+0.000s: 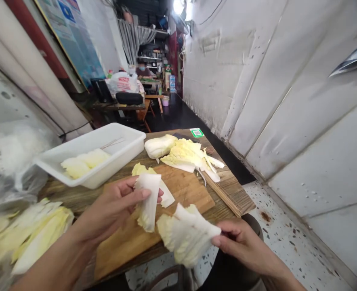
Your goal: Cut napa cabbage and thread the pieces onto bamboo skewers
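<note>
My left hand [120,202] pinches a piece of napa cabbage leaf [150,200], its white rib facing me, above the cutting board [178,182]. Between thumb and fingers of my right hand [242,242] is the edge of another cabbage leaf piece [186,234], held past the board's near edge. One more cut piece [167,194] shows behind the left hand's leaf, on the board. Beyond the board lie a cabbage head [159,146] and loose cabbage leaves [186,155]. A white plastic tub [118,161] at the left holds pale yellow cabbage pieces [86,161] and a few thin sticks.
Thin wooden skewers [223,194] lie along the table's right side. A plastic bag [9,161] and more cabbage leaves [42,230] are at the left. A QR code card [196,132] sits at the far corner. A person [143,70] is farther back in the room.
</note>
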`<control>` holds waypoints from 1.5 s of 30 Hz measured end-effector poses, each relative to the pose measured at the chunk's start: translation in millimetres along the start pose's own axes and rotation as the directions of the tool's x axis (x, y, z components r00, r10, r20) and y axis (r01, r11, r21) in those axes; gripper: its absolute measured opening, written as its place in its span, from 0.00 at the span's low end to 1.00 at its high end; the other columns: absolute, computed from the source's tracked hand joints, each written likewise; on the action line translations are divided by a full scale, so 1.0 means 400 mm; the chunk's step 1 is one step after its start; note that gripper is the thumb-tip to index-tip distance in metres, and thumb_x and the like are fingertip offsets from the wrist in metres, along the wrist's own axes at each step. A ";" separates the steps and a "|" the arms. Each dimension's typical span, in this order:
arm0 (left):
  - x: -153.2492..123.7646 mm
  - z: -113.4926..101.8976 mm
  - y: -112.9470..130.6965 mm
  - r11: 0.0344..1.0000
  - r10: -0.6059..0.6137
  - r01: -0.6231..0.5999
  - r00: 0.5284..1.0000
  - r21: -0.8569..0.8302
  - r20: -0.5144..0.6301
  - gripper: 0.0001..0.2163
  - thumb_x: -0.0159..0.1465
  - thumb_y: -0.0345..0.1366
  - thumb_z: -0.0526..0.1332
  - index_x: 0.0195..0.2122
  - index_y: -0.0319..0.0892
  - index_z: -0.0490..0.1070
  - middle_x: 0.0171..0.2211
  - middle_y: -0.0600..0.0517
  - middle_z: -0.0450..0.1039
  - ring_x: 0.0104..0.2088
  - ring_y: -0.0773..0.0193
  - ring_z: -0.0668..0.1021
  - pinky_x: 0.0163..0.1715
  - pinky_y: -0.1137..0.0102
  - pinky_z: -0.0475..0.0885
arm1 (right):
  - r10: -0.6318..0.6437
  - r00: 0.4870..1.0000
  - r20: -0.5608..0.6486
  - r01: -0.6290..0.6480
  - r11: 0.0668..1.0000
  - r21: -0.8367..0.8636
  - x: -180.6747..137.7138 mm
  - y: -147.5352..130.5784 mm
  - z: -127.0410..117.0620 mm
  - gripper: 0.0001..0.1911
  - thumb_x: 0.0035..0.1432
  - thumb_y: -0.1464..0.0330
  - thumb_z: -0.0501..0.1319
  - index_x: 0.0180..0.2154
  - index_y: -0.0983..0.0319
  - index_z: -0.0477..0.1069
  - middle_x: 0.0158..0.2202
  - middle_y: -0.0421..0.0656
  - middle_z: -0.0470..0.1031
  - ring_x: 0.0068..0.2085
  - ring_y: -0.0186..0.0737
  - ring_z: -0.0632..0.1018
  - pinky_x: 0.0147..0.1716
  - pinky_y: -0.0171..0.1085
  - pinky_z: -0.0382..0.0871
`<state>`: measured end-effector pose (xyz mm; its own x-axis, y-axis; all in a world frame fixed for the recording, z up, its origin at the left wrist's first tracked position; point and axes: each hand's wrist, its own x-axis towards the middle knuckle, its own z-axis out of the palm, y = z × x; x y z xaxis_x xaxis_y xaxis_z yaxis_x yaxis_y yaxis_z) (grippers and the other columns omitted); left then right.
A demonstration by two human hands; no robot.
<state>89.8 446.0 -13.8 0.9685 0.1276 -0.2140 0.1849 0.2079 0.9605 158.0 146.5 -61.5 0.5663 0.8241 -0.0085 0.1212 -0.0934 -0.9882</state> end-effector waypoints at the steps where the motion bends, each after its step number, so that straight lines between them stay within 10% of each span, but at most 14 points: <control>1: -0.012 -0.001 -0.013 0.997 -0.035 0.034 0.999 -0.073 -0.012 0.15 0.52 0.43 0.74 0.38 0.42 0.80 0.32 0.50 0.83 0.33 0.64 0.80 0.34 0.75 0.76 | 0.016 0.999 0.035 -0.016 1.000 -0.003 0.005 -0.017 0.004 0.18 0.64 0.58 0.61 0.27 0.64 0.67 0.24 0.35 0.60 0.26 0.29 0.60 0.25 0.31 0.53; 11: -0.047 -0.043 -0.068 0.958 -0.241 0.240 0.970 -0.156 0.014 0.16 0.46 0.45 0.77 0.30 0.39 0.82 0.26 0.49 0.82 0.27 0.67 0.79 0.29 0.78 0.75 | 0.125 0.987 0.101 -0.129 0.991 0.039 0.050 -0.027 0.033 0.23 0.63 0.53 0.59 0.25 0.63 0.63 0.23 0.34 0.55 0.25 0.28 0.56 0.23 0.31 0.50; 45: -0.021 -0.055 -0.051 0.975 -0.192 0.186 0.980 0.122 0.048 0.15 0.45 0.45 0.77 0.29 0.42 0.83 0.28 0.51 0.82 0.28 0.65 0.77 0.31 0.75 0.72 | 0.195 0.973 0.128 -0.193 0.981 -0.022 0.054 -0.035 0.009 0.26 0.59 0.47 0.61 0.24 0.62 0.61 0.23 0.33 0.54 0.25 0.29 0.55 0.23 0.31 0.50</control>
<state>74.1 461.8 -35.6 0.9217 0.0385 -0.3861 0.3803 0.1082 0.9185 165.5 167.8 -48.6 0.4702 0.8547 -0.2199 0.0276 -0.2633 -0.9643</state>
